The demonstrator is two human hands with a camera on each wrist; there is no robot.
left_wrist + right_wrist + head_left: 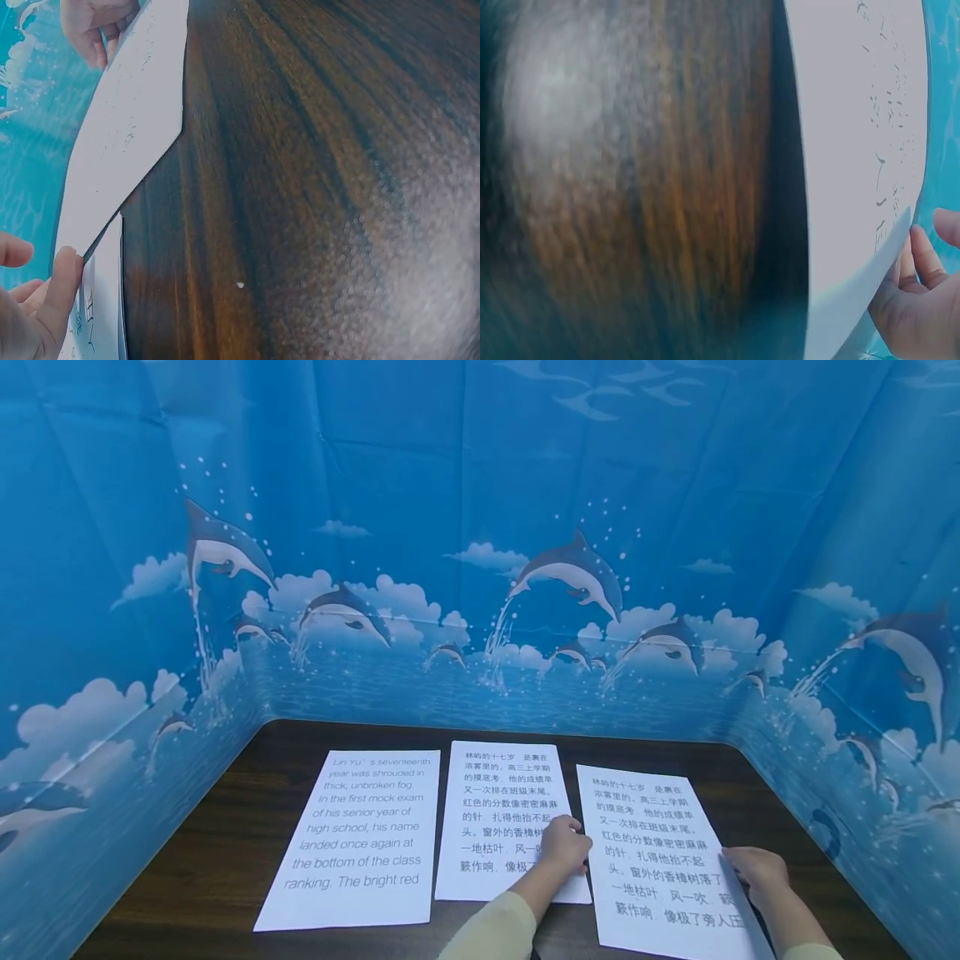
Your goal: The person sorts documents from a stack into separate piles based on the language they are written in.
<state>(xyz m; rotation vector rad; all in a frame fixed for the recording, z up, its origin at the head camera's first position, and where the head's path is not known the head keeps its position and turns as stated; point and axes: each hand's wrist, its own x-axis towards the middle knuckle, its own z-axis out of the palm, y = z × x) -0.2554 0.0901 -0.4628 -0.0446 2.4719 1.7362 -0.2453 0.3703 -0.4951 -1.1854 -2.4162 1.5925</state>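
Three white printed sheets lie side by side on the dark wooden table. My right hand point(761, 870) is at the right edge of the right sheet point(652, 852), which has Chinese text. In the right wrist view its fingers point(926, 259) touch the sheet's edge, and the thumb stands apart from the paper. The left hand point(566, 845) is over the right side of the middle sheet point(498, 777), also in Chinese. Its fingertips point(69, 262) touch the right sheet's left edge, thumb held away. Part of the middle sheet's text is hidden behind this hand.
On the left lies a sheet with English text point(360, 835). A dark wood-grain table point(202, 860) bears all three sheets. Blue curtains point(420, 460) printed with dolphins and clouds enclose the table at the back and both sides.
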